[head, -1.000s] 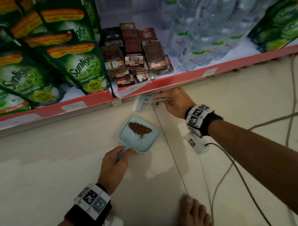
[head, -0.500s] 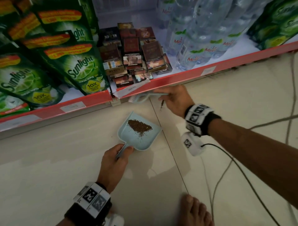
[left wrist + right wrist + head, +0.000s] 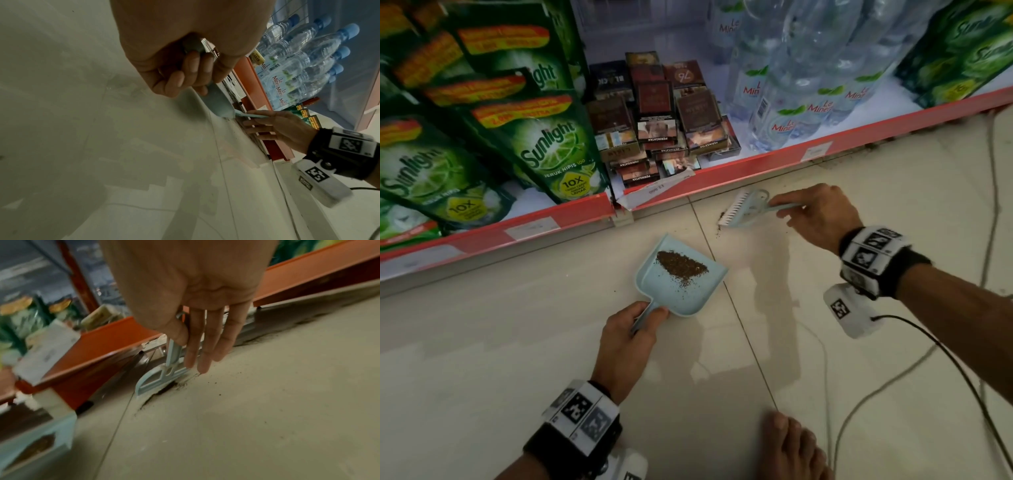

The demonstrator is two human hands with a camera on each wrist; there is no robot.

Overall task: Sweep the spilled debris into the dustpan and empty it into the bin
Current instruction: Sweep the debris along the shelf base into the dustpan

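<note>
Two pale blue plastic tools are in use on the glossy tiled floor [image 3: 482, 342]. Left hand [image 3: 625, 339] curls round the handle of the scoop-shaped dustpan [image 3: 688, 294], which holds a heap of fine brown crumbs [image 3: 679, 265]. Right hand [image 3: 822, 219] pinches the thin handle of the white-bristled brush [image 3: 743, 209], other fingers straight; its bristles seem to touch loose grains [image 3: 164, 391] beside the red shelf edge [image 3: 756, 164].

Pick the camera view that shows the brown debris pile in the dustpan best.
The head view: the whole debris pile lies unobstructed in the dustpan. The right wrist view shows it blurred at the edge; the left wrist view shows only the dustpan's underside.
</note>
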